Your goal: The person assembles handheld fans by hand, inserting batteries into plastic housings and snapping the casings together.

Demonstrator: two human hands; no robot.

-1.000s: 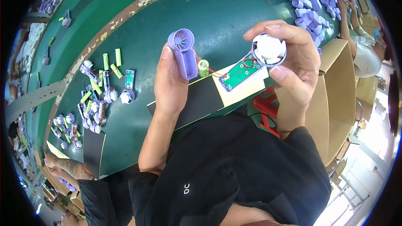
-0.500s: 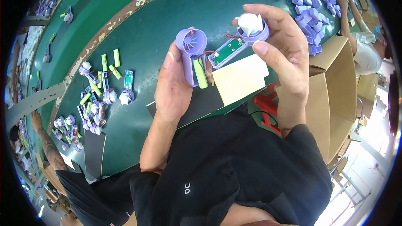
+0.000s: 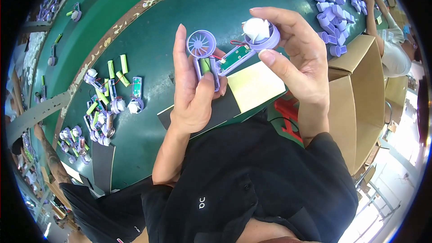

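My left hand (image 3: 191,108) is closed round a purple fan housing half (image 3: 201,45) with a slotted round grille. Its thumb presses on a green battery cell (image 3: 205,64) lying in the handle hollow. In my right hand (image 3: 303,65), fingers and thumb grip the round end of the other fan half (image 3: 269,43), which carries a white fan blade (image 3: 256,29). A green circuit board (image 3: 235,57) sits in that half's handle, pointing toward the left hand. Thin red wires run at both ends of the board. The two halves lie close together, spread at an angle.
Several fan halves with green cells (image 3: 101,103) lie at left on the green table. A yellow sheet (image 3: 256,87) and black strip (image 3: 220,108) lie below my hands. Purple housings (image 3: 330,18) are heaped at far right, beside an open cardboard box (image 3: 360,108). Co-workers sit either side.
My left thumb has come down onto the green cell, which now sits lower in the handle hollow. The grille has turned to face up, and the right-hand half has shifted slightly left.
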